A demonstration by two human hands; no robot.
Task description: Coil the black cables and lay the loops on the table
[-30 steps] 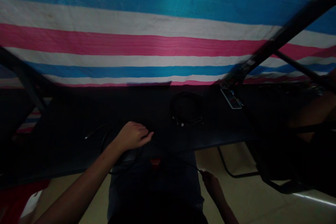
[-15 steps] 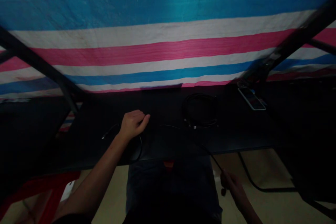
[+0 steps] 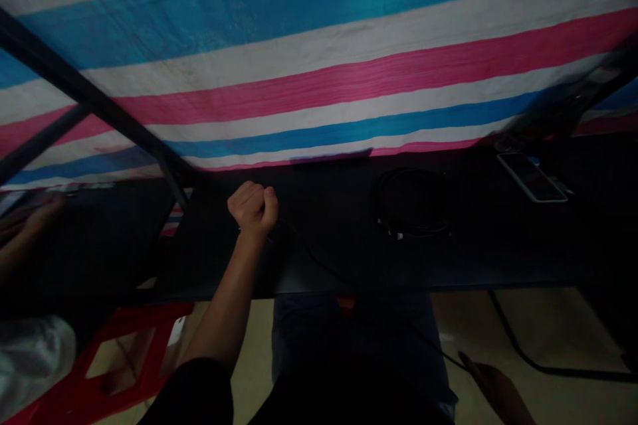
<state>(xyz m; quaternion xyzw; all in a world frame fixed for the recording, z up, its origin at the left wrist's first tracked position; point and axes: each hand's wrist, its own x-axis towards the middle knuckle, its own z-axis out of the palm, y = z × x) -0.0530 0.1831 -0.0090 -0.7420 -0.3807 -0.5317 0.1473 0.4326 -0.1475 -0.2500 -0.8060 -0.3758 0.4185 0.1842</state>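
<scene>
Left grip: a clenched fist at the table, apparently around a black cable; palm hidden. Right grip: beside the lap, fingers pinching the same cable. Position: run from the fist across the tabletop, past its front edge, to the right. Handling, as judged: light, flexible, slightly springy, smooth and liable to slip; best held by the jacket, without sharp bends. Adjacent: coiled cable, smartphone.

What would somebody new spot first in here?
Probably the blue, white and pink striped sheet, filling the back above the dark table. Next might come the left hand, a fist over the table, then the pale-edged phone lying toward the right.
</scene>
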